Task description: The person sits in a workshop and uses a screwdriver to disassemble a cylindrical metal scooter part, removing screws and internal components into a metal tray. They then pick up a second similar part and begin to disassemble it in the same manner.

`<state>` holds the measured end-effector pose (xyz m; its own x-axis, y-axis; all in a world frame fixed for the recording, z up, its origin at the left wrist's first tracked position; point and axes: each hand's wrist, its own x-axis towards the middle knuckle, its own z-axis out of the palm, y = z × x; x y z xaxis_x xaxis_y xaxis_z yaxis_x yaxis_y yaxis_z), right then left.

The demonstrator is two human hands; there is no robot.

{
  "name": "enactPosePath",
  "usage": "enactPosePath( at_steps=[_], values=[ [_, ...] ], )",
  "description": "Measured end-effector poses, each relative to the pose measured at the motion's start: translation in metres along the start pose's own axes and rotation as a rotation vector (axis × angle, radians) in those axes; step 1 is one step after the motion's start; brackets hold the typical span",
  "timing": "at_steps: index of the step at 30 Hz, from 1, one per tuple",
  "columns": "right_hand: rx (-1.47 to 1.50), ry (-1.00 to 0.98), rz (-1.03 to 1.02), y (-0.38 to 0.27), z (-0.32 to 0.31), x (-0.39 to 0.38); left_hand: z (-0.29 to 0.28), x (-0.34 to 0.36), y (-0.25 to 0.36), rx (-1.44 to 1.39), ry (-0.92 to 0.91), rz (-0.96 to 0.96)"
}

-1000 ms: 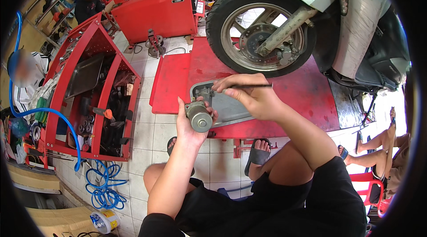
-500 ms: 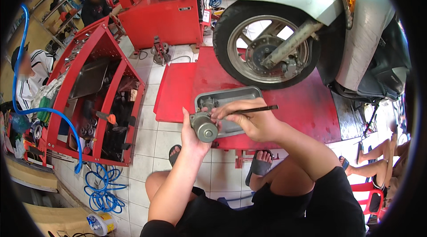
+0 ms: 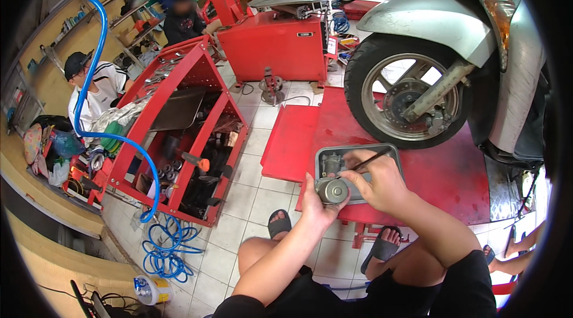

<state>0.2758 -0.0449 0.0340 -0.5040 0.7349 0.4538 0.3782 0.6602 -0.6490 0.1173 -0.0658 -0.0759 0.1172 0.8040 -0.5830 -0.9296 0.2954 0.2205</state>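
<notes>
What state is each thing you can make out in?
Left hand: holding cylindrical motor
Right hand: gripping slim dark tool
Cylindrical motor: held, round end showing
Slim dark tool: tilted
Metal tray: uncovered, metal part inside
Scooter front wheel: tyre fitted
Blue hose coil: loosely looped on floor

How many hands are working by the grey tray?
2: the left hand, holding a cylindrical metal part, and the right hand beside it, holding a thin dark rod.

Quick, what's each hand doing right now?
Left hand: closed around a grey metal cylinder.
Right hand: closed, holding a thin dark stick.
</notes>
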Motion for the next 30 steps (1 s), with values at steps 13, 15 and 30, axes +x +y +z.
enactPosePath(
  at_steps=[13, 15, 30],
  values=[
    [0.158, 0.101, 0.091, -0.005, 0.000, 0.005, 0.000, -0.001, -0.003, -0.004, 0.039, 0.023],
    [0.332, 0.226, 0.097, -0.009, 0.005, 0.006, 0.003, -0.002, -0.004, -0.014, 0.045, 0.026],
    [0.089, 0.057, -0.097, -0.009, -0.021, 0.002, 0.000, 0.004, 0.002, -0.002, -0.140, 0.066]
  ],
)
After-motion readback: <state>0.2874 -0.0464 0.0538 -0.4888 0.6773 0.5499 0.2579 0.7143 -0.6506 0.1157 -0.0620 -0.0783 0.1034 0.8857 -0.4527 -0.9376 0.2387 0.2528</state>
